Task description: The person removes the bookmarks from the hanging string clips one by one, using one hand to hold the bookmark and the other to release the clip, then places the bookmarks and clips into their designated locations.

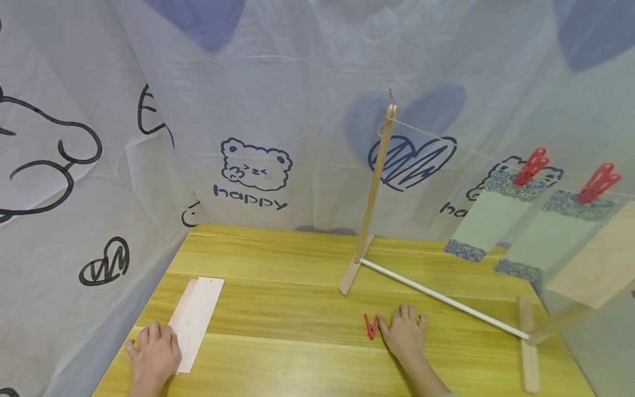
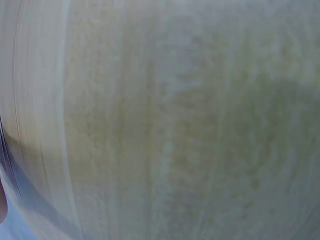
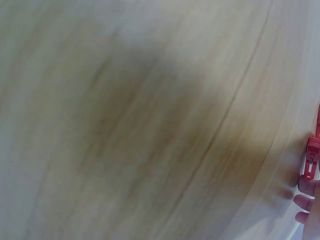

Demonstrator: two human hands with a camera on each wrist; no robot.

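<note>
My left hand [image 1: 155, 353] rests on the table at the lower left, its fingers relaxed along the edge of two overlapping paper strips, one white [image 1: 200, 325] and one pinkish [image 1: 184, 303] mostly hidden beneath it. The right hand [image 1: 404, 333] lies palm down on the tabletop with loosely spread fingers. Just left of its thumb is a red clothespin [image 1: 371, 328], lying flat. In the right wrist view the same clothespin [image 3: 312, 155] shows at the right edge, right by the fingertips [image 3: 303, 202]. Mostly bare wood fills the left wrist view.
A wooden stand [image 1: 378, 182] with a white bottom rod [image 1: 441, 298] and a string [image 1: 446, 140] spans the right side. Two red clothespins [image 1: 532, 166] hold pale green, lace-edged strips [image 1: 496, 215] on it. A beige sheet [image 1: 595, 259] hangs farther right. A printed cloth [image 1: 317, 66] backs the table.
</note>
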